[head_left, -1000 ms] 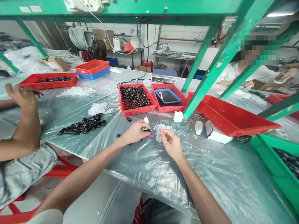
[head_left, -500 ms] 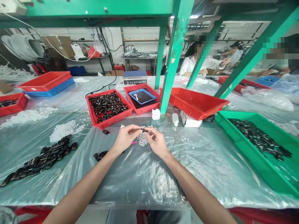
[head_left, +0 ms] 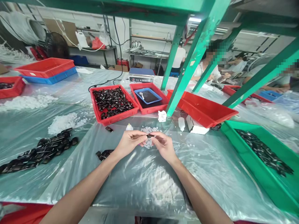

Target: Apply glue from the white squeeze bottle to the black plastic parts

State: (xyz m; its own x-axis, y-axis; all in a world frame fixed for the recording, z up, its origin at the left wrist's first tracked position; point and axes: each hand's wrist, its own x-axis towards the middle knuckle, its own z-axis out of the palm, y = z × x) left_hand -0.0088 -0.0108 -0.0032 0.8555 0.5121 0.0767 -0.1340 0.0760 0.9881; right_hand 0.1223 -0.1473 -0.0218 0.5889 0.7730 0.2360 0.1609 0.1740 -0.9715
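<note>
Between my two hands is a small glossy black plastic part [head_left: 150, 136], pinched from both sides by the fingertips. My left hand [head_left: 129, 142] grips its left end, while my right hand [head_left: 165, 145] is closed on the right end. Small clear plastic pieces [head_left: 148, 143] lie in a loose pile right under and behind the fingers. Several similar black parts [head_left: 104, 154] rest on the sheet by my left wrist, partly hidden by the forearm. One more black piece [head_left: 109, 129] lies alone in front of the red tray of black parts [head_left: 119, 117].
A long heap of black parts [head_left: 46, 147] and white pieces [head_left: 63, 126] lie at left. On the right stands a green tray [head_left: 247, 168] of dark parts. A green post [head_left: 184, 74] rises behind my hands, near a tilted red tray [head_left: 205, 107] and a white bottle [head_left: 181, 123].
The view has shifted and tilted, so my hands appear slightly lower and further right. Both hands still hold the black part, now turned more level.
</note>
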